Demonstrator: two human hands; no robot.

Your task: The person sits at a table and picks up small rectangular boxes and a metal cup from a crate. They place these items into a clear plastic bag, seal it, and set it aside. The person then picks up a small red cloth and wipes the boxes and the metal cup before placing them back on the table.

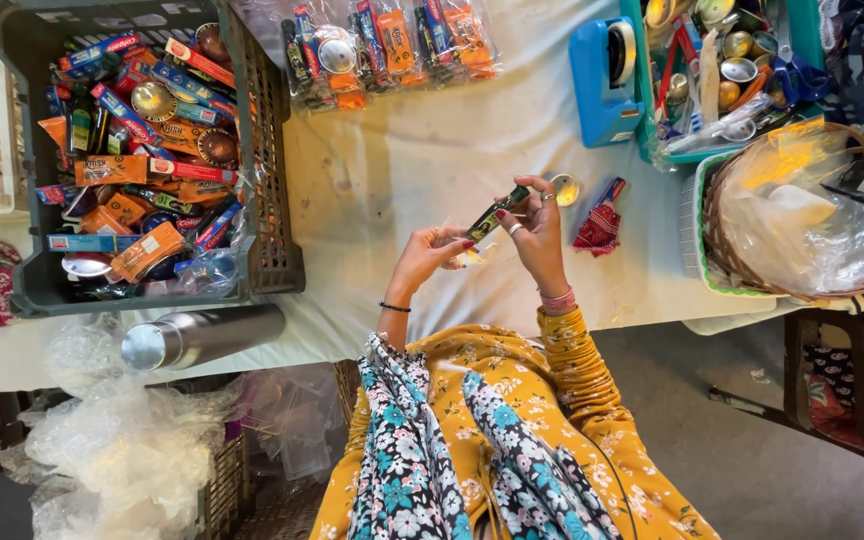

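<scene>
Dark green incense box (497, 213), narrow and long, is being held tilted above the white tablecloth (432, 160), near the table's front edge. Right hand (535, 232) is pinching the box's upper part between thumb and fingers, with rings showing on two fingers. Left hand (434, 252) is closing its fingertips on the lower end of the box, where a scrap of clear plastic wrap (472, 256) is hanging; whether the wrap is around the box cannot be told. Both wrists are rising from yellow floral sleeves, with a patterned scarf (422, 440) draping over the chest.

Just beyond the right hand, a small round metal tin (564, 189) and a red tasselled pouch (600, 226) are lying on the cloth. Farther out, bundled clear packets of mixed goods (392, 45) are lying at the far edge, beside a blue tape dispenser (604, 80). A teal crate (712, 70) of metal items is standing at the far right, with a wicker basket (802, 210) lined with clear plastic in front of it. At the left, a dark plastic crate (272, 170) is holding many incense boxes and round tins. A steel flask (200, 336) is lying on its side by the table's near edge, above crumpled plastic bags (122, 450).
</scene>
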